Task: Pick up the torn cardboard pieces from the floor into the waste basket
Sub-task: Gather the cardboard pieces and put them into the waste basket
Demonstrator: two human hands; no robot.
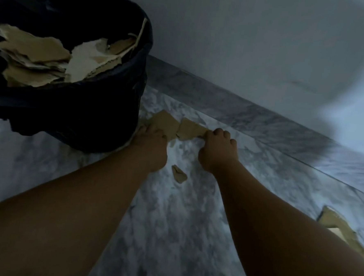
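Torn cardboard pieces under both hands, dark waste basket beside

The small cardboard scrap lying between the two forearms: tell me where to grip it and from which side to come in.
Pinch the small cardboard scrap at its narrow upper tip, coming straight down from above. It seems to lie flat on the marble floor, apart from the other pieces, with bare floor all round, so a top-down pinch looks easiest. The right hand looks slightly nearer than the left hand.

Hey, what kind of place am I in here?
Likely indoors in a home or office, by a wall: marble floor with matching skirting, a plain wall, and a lined waste basket holding torn cardboard.
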